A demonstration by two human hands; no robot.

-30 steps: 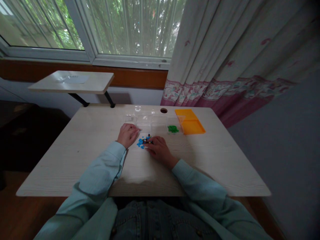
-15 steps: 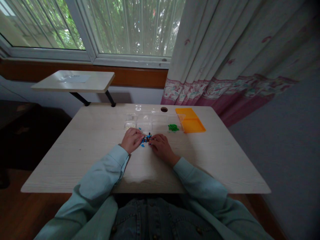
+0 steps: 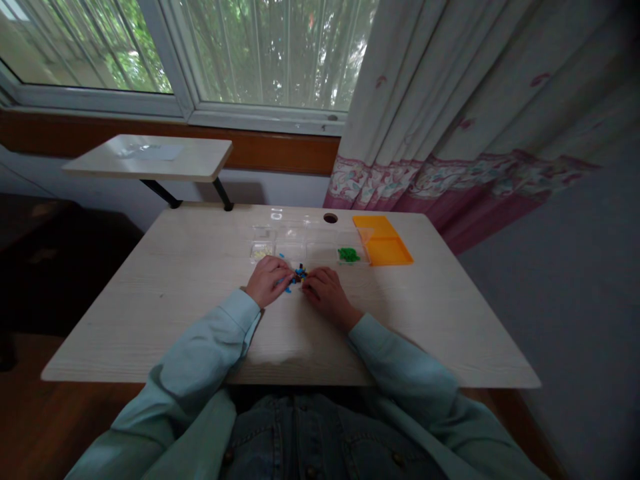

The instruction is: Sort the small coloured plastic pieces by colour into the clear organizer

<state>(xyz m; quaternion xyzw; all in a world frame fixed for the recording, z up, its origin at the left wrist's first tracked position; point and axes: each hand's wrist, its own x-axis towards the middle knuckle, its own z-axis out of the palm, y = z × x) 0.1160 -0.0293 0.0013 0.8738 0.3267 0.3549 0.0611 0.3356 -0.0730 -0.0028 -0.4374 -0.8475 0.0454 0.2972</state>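
A small heap of tiny blue, black and red pieces (image 3: pixel 299 273) lies on the pale wooden table (image 3: pixel 175 287). My left hand (image 3: pixel 269 280) rests at the heap's left side, fingers curled and pinched over some pieces. From the right, my right hand (image 3: pixel 325 291) has its bent fingertips touching the heap. Just behind the heap stands a clear compartment box (image 3: pixel 300 248); one compartment holds green pieces (image 3: pixel 348 254) and another holds pale pieces (image 3: pixel 261 252). What each hand pinches is too small to make out.
An orange lid (image 3: pixel 383 240) lies open at the box's right end. A round cable hole (image 3: pixel 330 218) sits near the table's far edge. A small raised shelf (image 3: pixel 150 157) stands at the back left under the window. A curtain (image 3: pixel 450 120) hangs at the right.
My left hand slid right from beside the clear box to the heap, uncovering the compartment with pale pieces. Both hands have closed in on the pile, which is more bunched together.
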